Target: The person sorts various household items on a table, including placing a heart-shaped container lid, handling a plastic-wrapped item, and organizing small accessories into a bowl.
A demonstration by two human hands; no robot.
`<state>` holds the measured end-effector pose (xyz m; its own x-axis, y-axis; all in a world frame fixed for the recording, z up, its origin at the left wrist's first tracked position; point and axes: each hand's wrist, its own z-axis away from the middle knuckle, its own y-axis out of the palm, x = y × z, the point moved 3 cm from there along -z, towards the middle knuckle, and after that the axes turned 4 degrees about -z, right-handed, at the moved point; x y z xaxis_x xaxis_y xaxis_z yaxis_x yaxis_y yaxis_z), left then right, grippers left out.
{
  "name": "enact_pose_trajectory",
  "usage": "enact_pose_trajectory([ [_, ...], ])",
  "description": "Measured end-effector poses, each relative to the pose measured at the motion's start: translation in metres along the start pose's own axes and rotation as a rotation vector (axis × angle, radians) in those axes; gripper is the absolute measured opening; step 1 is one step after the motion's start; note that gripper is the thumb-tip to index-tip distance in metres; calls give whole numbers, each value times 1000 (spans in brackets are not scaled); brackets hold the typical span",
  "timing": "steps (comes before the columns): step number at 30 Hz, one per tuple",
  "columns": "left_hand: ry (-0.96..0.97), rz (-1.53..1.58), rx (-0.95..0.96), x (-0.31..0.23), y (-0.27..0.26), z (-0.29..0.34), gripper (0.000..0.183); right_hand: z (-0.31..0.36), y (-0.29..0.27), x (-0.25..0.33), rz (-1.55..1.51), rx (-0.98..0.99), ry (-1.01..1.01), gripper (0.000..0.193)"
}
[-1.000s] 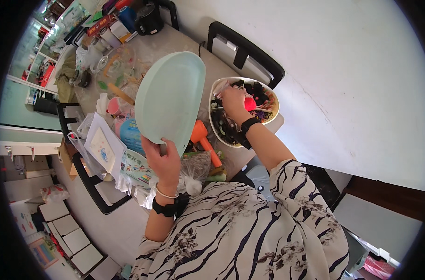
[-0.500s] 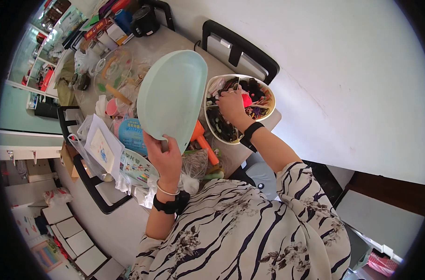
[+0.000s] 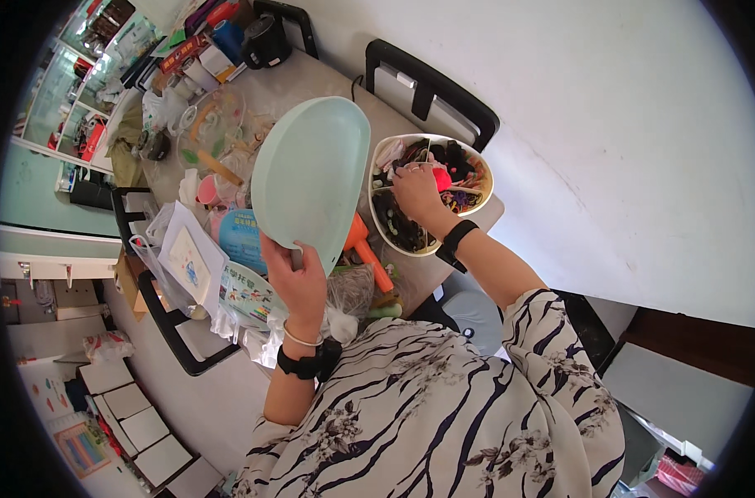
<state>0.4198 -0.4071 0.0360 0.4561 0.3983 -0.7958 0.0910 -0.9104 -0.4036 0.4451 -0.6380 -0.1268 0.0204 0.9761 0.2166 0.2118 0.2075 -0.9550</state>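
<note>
At 1 o'clock in the view, near the corner of the bench [image 3: 323, 79], sits a white-rimmed divided organizer box [image 3: 431, 244], filled with what look like hair accessories [image 3: 401, 226]. The right hand [image 3: 419, 192] reaches into its 11 o'clock part, fingers bunched beside a red ball [image 3: 441, 179]; whether that grip has hold of anything cannot be told. At 8 o'clock in the view, the left hand [image 3: 301, 286] has its grip closed on the near end of a mint-green plastic lid [image 3: 311, 170], which is tilted up. Held by one end only, the lid could swing or slip if the fingers eased, probably landing on the orange mallet-like tool [image 3: 369, 259] at its 5 o'clock. Bunched fingers could snag tangled pieces and drag them into other compartments. With neither hand steadying the box, a push toward its 4 o'clock might carry it over the bench edge.
</note>
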Motion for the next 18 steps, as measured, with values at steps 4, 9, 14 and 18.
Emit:
enact_pose_trajectory([
  [4,-53,17,40,0,2,0,60,2,0,-1,32,-4,-21,13],
  [9,-59,-8,25,5,3,0,61,-15,1,-25,-158,-42,203,23],
  [14,-42,-18,15,9,9,0,57,-29,10,-31,-94,56,211,36],
  [18,28,-67,1,10,10,0,58,-35,13,-26,-52,95,290,39],
])
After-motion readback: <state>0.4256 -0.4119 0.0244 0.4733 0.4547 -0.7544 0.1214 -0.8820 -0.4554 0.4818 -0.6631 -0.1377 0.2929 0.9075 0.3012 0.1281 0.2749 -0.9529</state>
